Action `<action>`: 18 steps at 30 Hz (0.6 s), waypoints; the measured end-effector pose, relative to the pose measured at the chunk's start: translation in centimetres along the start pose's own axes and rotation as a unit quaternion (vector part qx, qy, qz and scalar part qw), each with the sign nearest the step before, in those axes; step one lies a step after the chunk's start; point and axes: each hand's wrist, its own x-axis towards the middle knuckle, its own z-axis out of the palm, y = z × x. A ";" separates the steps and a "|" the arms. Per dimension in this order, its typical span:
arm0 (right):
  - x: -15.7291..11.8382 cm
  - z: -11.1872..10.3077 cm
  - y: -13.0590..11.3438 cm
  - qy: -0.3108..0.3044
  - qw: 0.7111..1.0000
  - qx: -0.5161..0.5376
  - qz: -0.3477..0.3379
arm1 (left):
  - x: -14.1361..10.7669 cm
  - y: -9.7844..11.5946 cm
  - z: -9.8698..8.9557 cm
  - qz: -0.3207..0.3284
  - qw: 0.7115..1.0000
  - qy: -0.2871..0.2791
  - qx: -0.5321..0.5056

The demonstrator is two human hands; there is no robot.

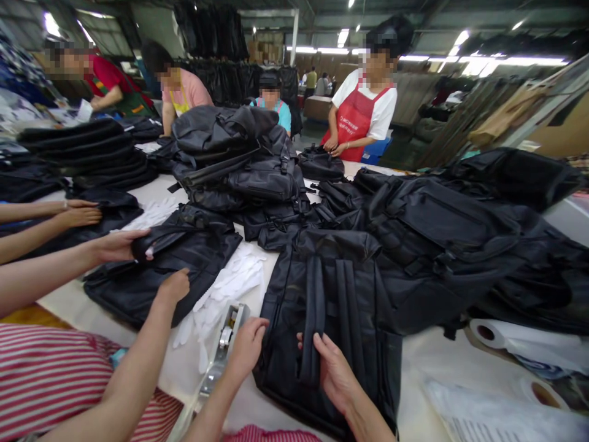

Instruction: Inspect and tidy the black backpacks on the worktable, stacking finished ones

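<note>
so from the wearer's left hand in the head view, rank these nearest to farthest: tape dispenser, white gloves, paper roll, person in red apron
From the left hand, which rests on the edge of the black backpack:
1. Tape dispenser, just to its left, touching or nearly so.
2. White gloves, a little beyond, up and left.
3. Paper roll, far right on the table.
4. Person in red apron, across the table at the back.

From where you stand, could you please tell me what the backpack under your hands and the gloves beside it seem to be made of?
The backpack looks like black woven synthetic fabric, perhaps coated: it has a faint sheen and soft creases. The gloves appear to be thin white cotton knit, limp and matte.
</note>
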 end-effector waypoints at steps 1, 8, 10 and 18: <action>-0.1 -0.1 -0.3 0.003 1.000 0.002 0.001 | 0.9 -0.2 -0.3 0.005 1.000 -0.021 0.014; -0.2 -0.6 -1.0 -0.014 0.999 0.028 0.020 | 4.9 -1.9 0.6 -0.052 0.975 -0.213 -0.036; -0.3 -0.4 -0.9 -0.015 0.999 0.040 0.023 | 5.3 -2.2 0.9 -0.055 0.971 -0.226 -0.049; 1.7 3.3 1.5 -0.032 0.999 0.035 -0.019 | 5.2 -2.3 2.7 -0.055 0.965 -0.219 -0.135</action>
